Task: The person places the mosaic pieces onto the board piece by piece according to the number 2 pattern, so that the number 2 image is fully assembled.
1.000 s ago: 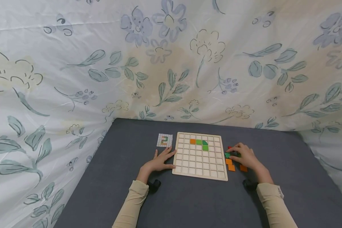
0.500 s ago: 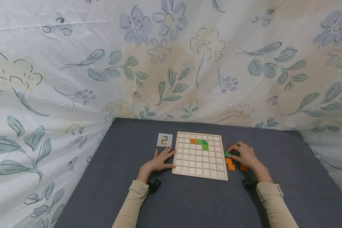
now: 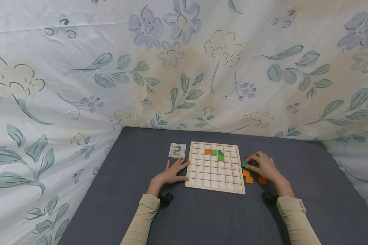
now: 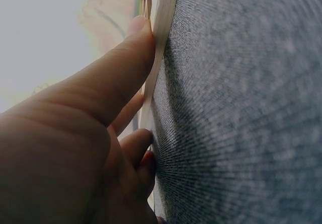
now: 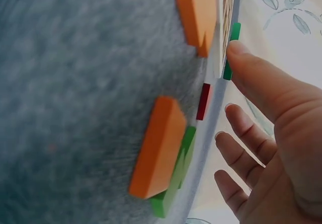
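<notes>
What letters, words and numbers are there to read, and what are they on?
"2": a shape in coloured squares, printed on the small grid card next to the wooden grid board.
Too small to read: the dark marks on the right cuff.
No other letters, words or numbers can be read.

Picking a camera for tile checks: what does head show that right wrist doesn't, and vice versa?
Head only: the pattern card with its 2, and the left hand at the edge of the wooden grid board.
Right wrist only: the palm side of the right hand.
Both: that hand gripping a dark-green tile, the board, red tile, orange tiles.
</notes>
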`<state>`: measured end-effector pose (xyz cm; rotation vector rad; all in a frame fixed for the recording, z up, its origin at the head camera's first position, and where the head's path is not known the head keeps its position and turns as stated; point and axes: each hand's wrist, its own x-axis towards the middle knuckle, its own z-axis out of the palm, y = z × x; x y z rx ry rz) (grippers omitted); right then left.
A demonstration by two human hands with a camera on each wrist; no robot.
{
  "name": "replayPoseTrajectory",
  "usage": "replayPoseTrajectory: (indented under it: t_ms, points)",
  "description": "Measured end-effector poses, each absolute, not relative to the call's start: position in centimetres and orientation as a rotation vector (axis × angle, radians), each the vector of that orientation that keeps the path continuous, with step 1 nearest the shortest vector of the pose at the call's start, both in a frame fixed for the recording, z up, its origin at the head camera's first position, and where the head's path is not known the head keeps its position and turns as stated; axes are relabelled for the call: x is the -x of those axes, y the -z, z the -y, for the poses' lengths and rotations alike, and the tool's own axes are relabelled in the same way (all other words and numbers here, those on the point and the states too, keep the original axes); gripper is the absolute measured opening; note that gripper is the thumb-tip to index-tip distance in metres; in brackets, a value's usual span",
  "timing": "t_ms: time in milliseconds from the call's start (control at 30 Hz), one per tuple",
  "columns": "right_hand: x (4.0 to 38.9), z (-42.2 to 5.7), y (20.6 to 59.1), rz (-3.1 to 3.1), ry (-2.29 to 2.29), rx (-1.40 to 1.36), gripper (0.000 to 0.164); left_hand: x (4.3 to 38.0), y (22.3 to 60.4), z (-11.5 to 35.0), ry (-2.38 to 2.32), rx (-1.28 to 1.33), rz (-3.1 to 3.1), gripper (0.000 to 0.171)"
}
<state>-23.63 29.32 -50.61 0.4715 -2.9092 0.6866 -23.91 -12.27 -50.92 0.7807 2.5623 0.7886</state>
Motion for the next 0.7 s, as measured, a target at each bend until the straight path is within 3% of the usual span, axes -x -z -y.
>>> replayPoseTrajectory:
  t_ms: [700]
  points:
    - [24.5, -25.8, 49.6, 2.933, -0.69, -0.544, 0.02, 23.8, 50.8, 12.2, -0.79, -0.767, -2.56, 0.074]
